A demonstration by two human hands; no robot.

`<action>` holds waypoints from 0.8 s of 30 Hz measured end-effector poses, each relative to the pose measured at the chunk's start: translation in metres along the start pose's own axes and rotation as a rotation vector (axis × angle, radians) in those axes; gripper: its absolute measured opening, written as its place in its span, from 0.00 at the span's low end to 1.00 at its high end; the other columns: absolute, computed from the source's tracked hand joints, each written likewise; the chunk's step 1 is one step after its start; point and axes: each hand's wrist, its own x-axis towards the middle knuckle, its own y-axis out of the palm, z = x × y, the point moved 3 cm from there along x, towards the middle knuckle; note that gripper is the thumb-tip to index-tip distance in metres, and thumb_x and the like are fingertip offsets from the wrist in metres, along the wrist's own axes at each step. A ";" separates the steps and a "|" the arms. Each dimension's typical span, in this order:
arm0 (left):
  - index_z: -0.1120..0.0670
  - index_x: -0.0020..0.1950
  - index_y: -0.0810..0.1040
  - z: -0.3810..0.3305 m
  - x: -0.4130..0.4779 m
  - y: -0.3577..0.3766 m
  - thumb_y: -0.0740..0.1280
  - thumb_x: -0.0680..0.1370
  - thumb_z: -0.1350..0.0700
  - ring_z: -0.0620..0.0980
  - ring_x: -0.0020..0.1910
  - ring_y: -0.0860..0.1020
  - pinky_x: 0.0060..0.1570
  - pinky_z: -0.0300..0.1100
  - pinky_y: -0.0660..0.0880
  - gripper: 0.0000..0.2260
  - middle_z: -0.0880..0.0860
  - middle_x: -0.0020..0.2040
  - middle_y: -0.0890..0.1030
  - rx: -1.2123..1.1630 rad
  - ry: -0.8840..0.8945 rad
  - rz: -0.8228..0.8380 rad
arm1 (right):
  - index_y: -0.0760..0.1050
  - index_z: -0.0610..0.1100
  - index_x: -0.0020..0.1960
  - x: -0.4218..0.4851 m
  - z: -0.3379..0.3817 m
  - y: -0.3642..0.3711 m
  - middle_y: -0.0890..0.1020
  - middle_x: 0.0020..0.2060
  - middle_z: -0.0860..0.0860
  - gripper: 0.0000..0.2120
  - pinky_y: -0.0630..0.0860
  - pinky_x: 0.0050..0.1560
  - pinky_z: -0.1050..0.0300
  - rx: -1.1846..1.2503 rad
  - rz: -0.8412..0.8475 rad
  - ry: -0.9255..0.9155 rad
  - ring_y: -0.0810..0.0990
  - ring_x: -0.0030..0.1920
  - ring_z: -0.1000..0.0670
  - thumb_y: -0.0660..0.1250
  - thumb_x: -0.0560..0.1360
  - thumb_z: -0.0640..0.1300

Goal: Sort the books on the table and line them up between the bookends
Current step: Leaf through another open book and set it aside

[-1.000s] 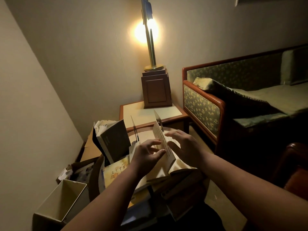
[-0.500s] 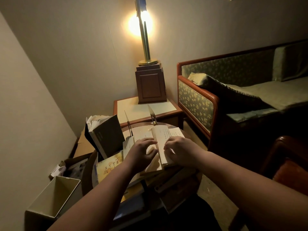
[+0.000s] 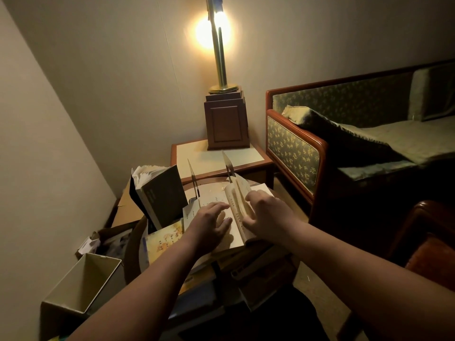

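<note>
Since the frame a second earlier, the pale book [image 3: 237, 212] has been brought down from a raised tilt and now lies opened out on the pile, its fore-edge block standing up between the two hands. It is placed just near of the right bookend [image 3: 227, 168], with the left bookend [image 3: 193, 179] a little to its left; the slot between the two plates is seen to hold no upright book yet.

The left hand [image 3: 209, 223] is laid flat and open on the left page, fingers spread, gripping nothing. The right hand [image 3: 267, 216] is curled loosely over the right side of the page block, fingers bent against the paper; whether the pages are actually pinched cannot be told.

A dark book [image 3: 160, 193] is observed propped on end to the left of the bookends, leaning, outside the slot. A yellow illustrated book [image 3: 165, 238] lies flat beneath it, and further books are stacked in shadow at the near edge of the round table [image 3: 131, 244]. An open white box [image 3: 81, 284] stands at the near left.

The step in hand is judged to be closing and squaring the pale book. The next move would call for shutting it, standing it on edge and sliding it between the plates. Sorting is judged barely begun.
</note>
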 end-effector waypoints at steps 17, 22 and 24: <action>0.40 0.79 0.52 -0.023 0.027 0.019 0.56 0.78 0.33 0.56 0.78 0.53 0.74 0.61 0.58 0.31 0.44 0.81 0.50 0.235 -0.124 0.314 | 0.77 0.50 0.60 -0.038 -0.064 0.003 0.75 0.57 0.50 0.11 0.78 0.49 0.60 -0.116 0.068 0.184 0.76 0.52 0.53 0.63 0.79 0.50; 0.40 0.78 0.56 -0.026 0.029 0.013 0.58 0.70 0.24 0.54 0.79 0.51 0.74 0.63 0.56 0.40 0.42 0.81 0.50 0.238 -0.100 0.388 | 0.74 0.50 0.65 -0.045 -0.067 0.008 0.72 0.69 0.49 0.16 0.74 0.63 0.52 -0.173 0.144 0.158 0.71 0.66 0.48 0.58 0.81 0.54; 0.41 0.78 0.58 -0.026 0.032 0.012 0.56 0.64 0.19 0.52 0.80 0.50 0.75 0.62 0.54 0.47 0.43 0.81 0.50 0.222 -0.075 0.430 | 0.71 0.50 0.70 -0.045 -0.064 0.007 0.68 0.74 0.49 0.19 0.66 0.71 0.47 -0.178 0.153 0.091 0.65 0.73 0.47 0.57 0.82 0.54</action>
